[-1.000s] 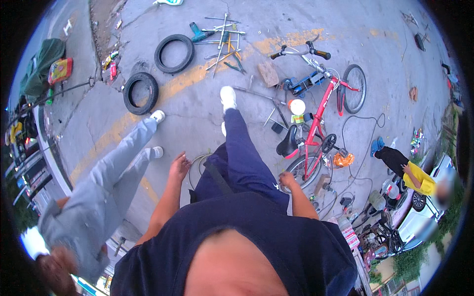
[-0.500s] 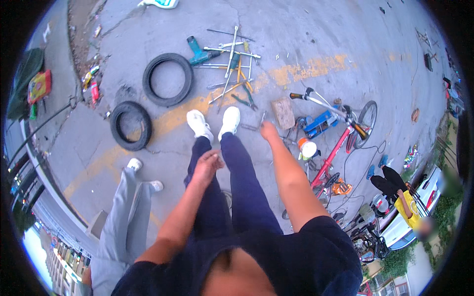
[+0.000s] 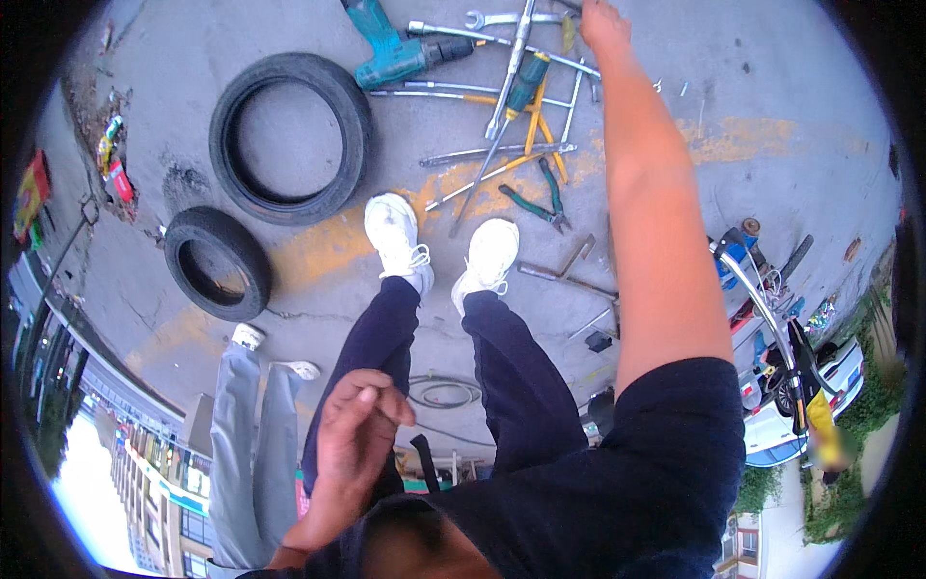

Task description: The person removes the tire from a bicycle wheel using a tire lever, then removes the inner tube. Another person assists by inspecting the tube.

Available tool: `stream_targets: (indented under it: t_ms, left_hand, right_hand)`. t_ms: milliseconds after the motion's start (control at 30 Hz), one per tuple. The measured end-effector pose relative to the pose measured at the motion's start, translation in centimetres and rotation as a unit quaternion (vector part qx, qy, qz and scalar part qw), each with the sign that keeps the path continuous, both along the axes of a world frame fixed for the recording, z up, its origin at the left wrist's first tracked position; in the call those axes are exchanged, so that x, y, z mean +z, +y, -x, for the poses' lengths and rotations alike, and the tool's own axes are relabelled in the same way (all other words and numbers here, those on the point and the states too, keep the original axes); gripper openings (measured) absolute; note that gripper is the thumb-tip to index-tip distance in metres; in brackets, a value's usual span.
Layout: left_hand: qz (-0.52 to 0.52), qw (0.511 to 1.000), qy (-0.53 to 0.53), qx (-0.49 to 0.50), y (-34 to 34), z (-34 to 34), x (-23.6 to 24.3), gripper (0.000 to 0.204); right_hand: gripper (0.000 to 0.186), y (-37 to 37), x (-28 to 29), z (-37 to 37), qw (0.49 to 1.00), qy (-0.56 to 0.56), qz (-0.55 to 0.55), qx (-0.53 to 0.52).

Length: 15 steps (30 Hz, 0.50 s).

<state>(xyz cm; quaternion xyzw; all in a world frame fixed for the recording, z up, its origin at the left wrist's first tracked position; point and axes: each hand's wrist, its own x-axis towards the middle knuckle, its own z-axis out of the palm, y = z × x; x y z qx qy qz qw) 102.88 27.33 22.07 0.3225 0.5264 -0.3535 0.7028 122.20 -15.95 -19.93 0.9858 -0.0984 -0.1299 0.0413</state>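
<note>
My right hand (image 3: 603, 29) reaches to the top edge among tools on the ground, closed on a dark item I cannot make out. Below it are a double-ended wrench (image 3: 521, 18), cross wrench (image 3: 460, 36), screwdriver (image 3: 527, 83), yellow-handled tool (image 3: 533, 126) and green-handled pliers (image 3: 529, 201). A teal cordless drill (image 3: 391, 56) lies left of them, beside a large black tire (image 3: 227, 145) and a smaller one (image 3: 181, 261). My left hand (image 3: 362, 425) hangs over my legs, fingers curled, with nothing visible in them.
Another person's grey-trousered legs (image 3: 233, 444) are at lower left. At right are handlebars (image 3: 762, 299), a person in yellow (image 3: 822, 415) and a white car (image 3: 843, 379). A coiled hose (image 3: 444, 405) lies behind my legs, and litter (image 3: 118, 179) borders the left.
I have moved closer to the tools and tires. My right arm has stretched up to the top of the view; my left hand has moved lower over my legs.
</note>
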Motion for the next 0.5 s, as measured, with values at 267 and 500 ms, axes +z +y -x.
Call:
stream_targets:
  t_ms: [267,500]
  left_hand:
    - [0.002,0.998,0.054,0.015,-1.6,1.9,-0.3,0.018]
    - [0.064,0.992,0.095,-0.056,-5.1,7.4,-2.2,0.015]
  right_hand:
    - [0.024,1.0,5.7,7.4,0.967,0.246,-0.057,-0.036]
    - [0.050,6.2,4.4,23.0,0.883,0.160,-0.302,-0.321]
